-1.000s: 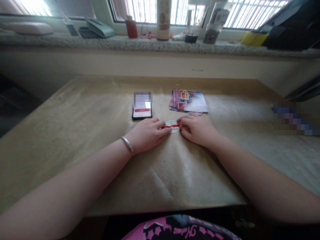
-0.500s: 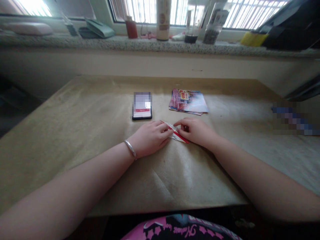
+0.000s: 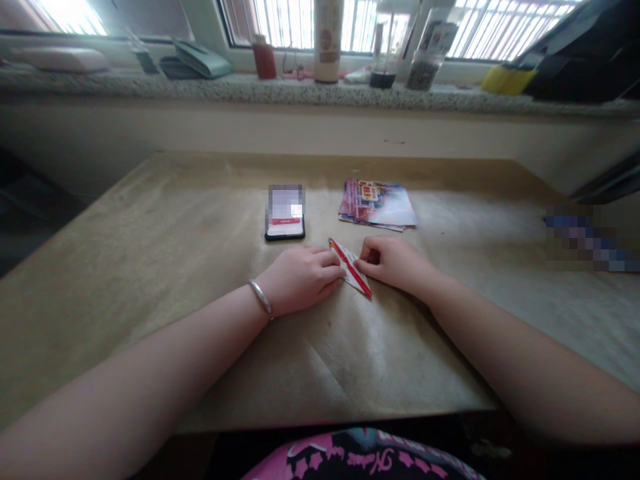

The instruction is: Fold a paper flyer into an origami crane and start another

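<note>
A small folded paper, white with a red stripe, lies on the table between my hands in a pointed, diamond-like shape. My left hand, with a silver bangle on its wrist, holds the paper's left edge under its fingertips. On the other side, my right hand pinches the right edge between thumb and curled index finger. The underside of the paper is hidden.
A phone lies beyond my left hand. A stack of printed leaflets rests beyond my right hand. Bottles and other items stand on the stone windowsill behind the table.
The folded paper has turned a little, and more of its white and red face shows. My right index finger has curled in to pinch its edge; my left hand has barely moved.
</note>
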Available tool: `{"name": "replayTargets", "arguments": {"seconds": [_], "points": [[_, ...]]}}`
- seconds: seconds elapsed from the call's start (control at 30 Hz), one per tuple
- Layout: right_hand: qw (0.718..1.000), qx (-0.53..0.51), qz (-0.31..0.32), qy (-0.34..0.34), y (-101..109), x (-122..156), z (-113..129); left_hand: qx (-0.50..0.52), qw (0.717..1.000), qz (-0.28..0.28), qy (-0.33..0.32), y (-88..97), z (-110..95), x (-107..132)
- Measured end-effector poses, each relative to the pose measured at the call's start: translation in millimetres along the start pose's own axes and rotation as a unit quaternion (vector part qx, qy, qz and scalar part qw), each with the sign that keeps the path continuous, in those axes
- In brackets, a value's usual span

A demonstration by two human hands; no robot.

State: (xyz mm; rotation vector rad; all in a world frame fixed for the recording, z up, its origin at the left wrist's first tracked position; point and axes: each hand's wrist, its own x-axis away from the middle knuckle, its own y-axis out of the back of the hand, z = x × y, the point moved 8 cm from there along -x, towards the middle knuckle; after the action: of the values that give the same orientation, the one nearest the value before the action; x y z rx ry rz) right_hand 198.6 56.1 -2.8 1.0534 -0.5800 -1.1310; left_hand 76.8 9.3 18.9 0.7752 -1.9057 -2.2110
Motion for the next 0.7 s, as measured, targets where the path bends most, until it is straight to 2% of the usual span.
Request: {"name": "replayTargets", "arguments": {"seconds": [0.2,0.4,0.57,0.7], "points": [[0.996,-0.019,-0.039,0.078,5.1,-1.7,6.8,0.013,1.000,0.000,0.007,-1.5,8.3,1.8],[0.987,-0.027,-0.023,0.157,-1.1,1.8,16.9,0.013,1.000,-0.017,0.014,-1.0,11.4,1.9],[0.992,-0.017,0.010,0.124,-4.1,4.2,17.0,0.067,0.996,-0.013,0.055,-6.0,19.0,4.3],[0.990,0.010,0.028,0.136,-3.4,7.1,23.5,0.103,0.992,-0.004,0.071,-9.4,23.6,4.7]]}}
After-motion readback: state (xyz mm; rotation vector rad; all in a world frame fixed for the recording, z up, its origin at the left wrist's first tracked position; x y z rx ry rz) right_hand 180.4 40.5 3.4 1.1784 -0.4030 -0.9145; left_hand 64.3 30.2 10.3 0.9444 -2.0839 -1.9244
